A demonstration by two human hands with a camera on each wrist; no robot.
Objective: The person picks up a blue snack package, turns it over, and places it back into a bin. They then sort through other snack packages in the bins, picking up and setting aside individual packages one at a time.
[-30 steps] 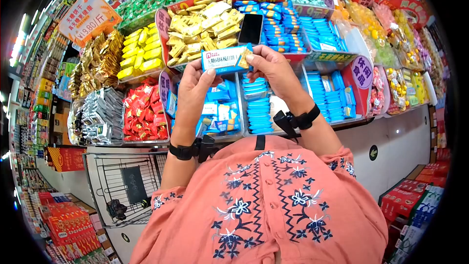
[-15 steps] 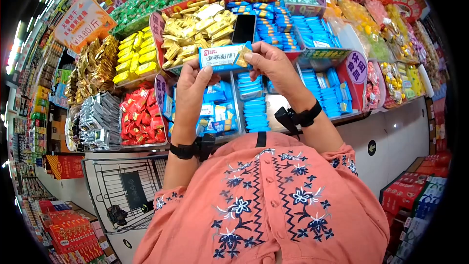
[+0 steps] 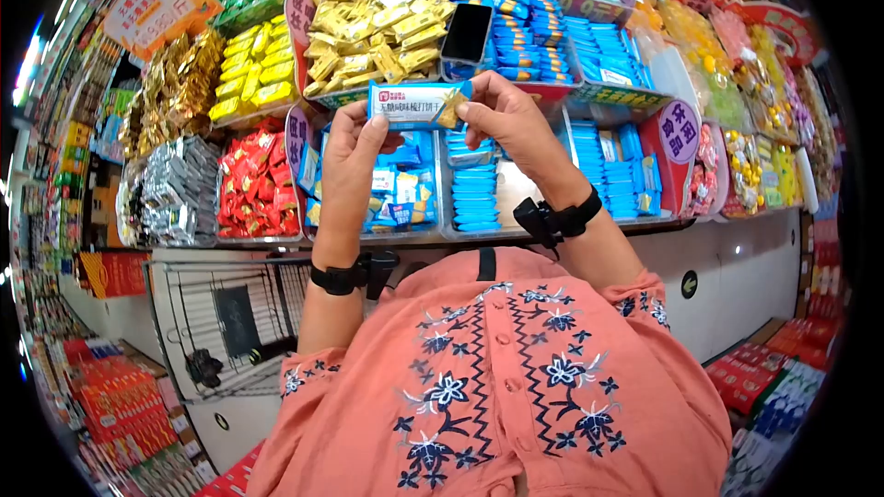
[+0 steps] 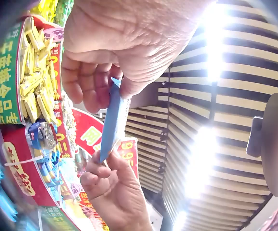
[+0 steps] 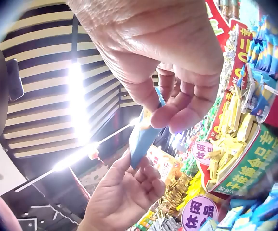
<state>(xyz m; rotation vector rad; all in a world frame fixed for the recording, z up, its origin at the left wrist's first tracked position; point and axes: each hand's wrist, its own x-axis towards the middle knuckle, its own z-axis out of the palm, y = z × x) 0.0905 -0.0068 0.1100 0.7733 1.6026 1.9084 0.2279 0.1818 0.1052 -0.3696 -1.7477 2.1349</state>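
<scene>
A blue and white wrapped packet (image 3: 419, 105) with printed characters is held level between both hands in the head view. The left hand (image 3: 352, 143) pinches its left end, thumb on the front; the right hand (image 3: 512, 121) pinches its right end between thumb and fingers. In the left wrist view the packet (image 4: 114, 118) shows edge-on, the left hand (image 4: 124, 43) above and the right hand (image 4: 117, 192) below. The right wrist view has the packet (image 5: 146, 132) under the right hand (image 5: 163, 62), the left hand (image 5: 122, 192) at its far end.
Bins of blue packets (image 3: 474, 186), yellow packets (image 3: 378, 32), red packets (image 3: 258, 186) and silver packets (image 3: 172, 193) fill the display. A black phone (image 3: 467, 34) lies on the upper bins. A wire cart (image 3: 230, 317) stands at lower left, with red boxes (image 3: 124, 405) beyond it.
The head view has shifted slightly, so the bins and cart sit a little differently. Both hands keep their hold on the packet, which appears slightly further left.
</scene>
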